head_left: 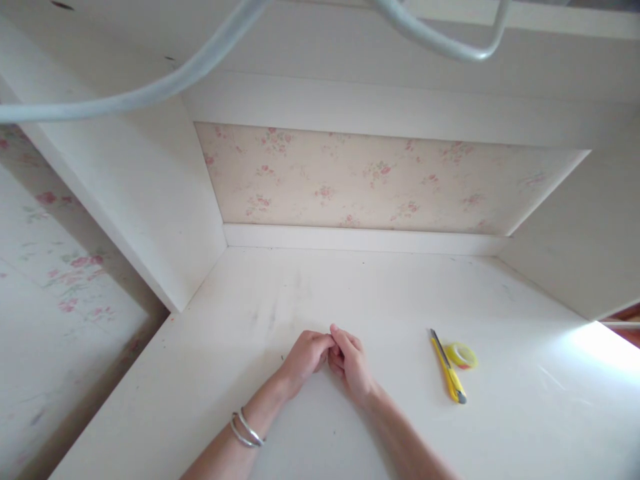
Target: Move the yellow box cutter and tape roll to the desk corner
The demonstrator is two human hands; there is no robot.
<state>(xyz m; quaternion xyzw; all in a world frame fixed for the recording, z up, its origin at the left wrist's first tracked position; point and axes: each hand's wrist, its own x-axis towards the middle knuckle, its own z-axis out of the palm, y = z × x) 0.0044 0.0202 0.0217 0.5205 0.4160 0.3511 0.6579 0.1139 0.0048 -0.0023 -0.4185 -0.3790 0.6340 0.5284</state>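
Observation:
My left hand [308, 360], with two silver bangles [247, 430] on its wrist, rests low over the white desktop with its fingers curled in. Against it lies my right hand [352, 363], also closed, its thumb touching the left hand's fingers. The two meet near the middle of the desk, and no object shows between them. To the right of my right hand lies a yellow box cutter [449, 370], its dark blade end pointing away from me. Beside the cutter is a roll of yellow tape [463, 356], lying flat.
The white desktop [400, 293] has dark smudges beyond my hands. White side panels [145, 173] stand left and right, with floral wallpaper [340, 180] at the back. A pale curved cable or tube [150, 93] crosses overhead, below a shelf.

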